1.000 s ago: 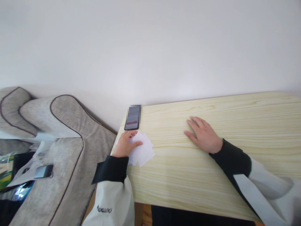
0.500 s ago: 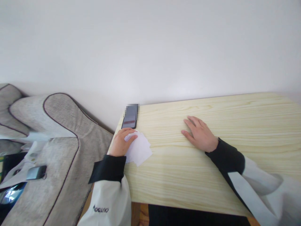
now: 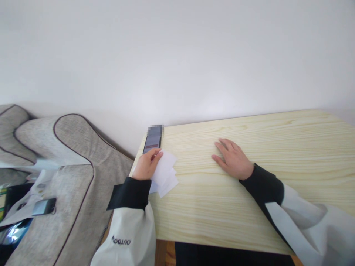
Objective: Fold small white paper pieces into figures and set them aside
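At the table's left side, my left hand [image 3: 146, 164] pinches the top edge of a white sheet of paper [image 3: 164, 162] between thumb and fingers. Beneath that sheet, other white paper pieces [image 3: 168, 186] lie fanned out and overlapping on the wooden table [image 3: 205, 207]. Just beyond my left hand lies a phone [image 3: 152, 142], its upper part pixelated. My right hand [image 3: 234, 159] rests palm down near the middle of the table with fingers spread, holding nothing.
A white wall [image 3: 177, 62] runs along the table's far edge. To the left is a grey sofa [image 3: 74, 177] with a small blue-grey device [image 3: 44, 207], a white plastic bag [image 3: 24, 207] and dark items on it.
My left hand has closed its fingers on the top sheet and shifted it up slightly, so the papers below show more. My right hand stays nearly still.
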Tool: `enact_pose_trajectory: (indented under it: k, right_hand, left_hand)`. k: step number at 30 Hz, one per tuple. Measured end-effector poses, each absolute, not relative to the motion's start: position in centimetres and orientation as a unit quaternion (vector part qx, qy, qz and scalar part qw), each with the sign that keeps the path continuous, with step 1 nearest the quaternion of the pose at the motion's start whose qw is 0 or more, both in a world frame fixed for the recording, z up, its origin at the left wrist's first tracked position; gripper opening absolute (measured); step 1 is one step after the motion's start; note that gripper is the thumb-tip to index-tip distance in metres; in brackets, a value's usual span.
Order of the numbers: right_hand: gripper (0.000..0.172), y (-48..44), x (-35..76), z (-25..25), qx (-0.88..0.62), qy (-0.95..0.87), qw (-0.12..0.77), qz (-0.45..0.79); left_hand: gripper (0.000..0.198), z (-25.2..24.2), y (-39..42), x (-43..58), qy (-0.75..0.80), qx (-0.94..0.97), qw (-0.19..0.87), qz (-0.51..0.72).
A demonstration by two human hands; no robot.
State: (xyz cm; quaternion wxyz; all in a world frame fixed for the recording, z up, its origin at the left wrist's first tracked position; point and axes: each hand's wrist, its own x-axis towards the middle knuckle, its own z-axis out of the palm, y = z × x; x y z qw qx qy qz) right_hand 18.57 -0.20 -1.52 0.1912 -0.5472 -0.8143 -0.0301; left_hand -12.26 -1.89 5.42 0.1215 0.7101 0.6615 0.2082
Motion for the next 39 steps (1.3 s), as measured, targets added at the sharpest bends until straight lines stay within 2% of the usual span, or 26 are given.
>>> enact_pose_trajectory:
  k: [8, 13, 19, 23, 30, 34, 39]
  right_hand:
    - [0.051, -0.2, 18.6, -1.5, -0.546, -0.814, 0.195, -0.030]
    - [0.051, -0.2, 18.5, -1.5, -0.550, -0.814, 0.188, -0.026]
    - [0.049, 0.2, 19.0, -1.7, -0.531, -0.818, 0.222, -0.013]
    - [0.042, 1.4, 20.1, -1.9, -0.513, -0.811, 0.279, 0.021]
    - [0.038, 1.7, 20.2, -1.4, -0.489, -0.793, 0.354, 0.086]
    - [0.038, 1.0, 19.3, -0.7, -0.474, -0.779, 0.371, 0.175]
    - [0.038, 0.9, 19.1, -0.6, -0.487, -0.760, 0.365, 0.229]
  left_hand:
    - [0.038, 5.2, -1.2, -11.7, 0.679, 0.709, 0.091, 0.170]
    - [0.034, 5.5, -0.4, -9.9, 0.678, 0.705, 0.074, 0.192]
    - [0.025, 5.0, 1.7, -5.5, 0.643, 0.726, 0.111, 0.216]
    - [0.022, 3.9, 3.3, -2.9, 0.630, 0.734, 0.122, 0.223]
    - [0.028, 2.1, 4.2, -1.5, 0.619, 0.722, 0.144, 0.274]
    - [0.027, 1.9, 3.9, -1.3, 0.602, 0.714, 0.161, 0.318]
    - [0.018, 1.7, 3.4, -0.7, 0.563, 0.716, 0.210, 0.355]
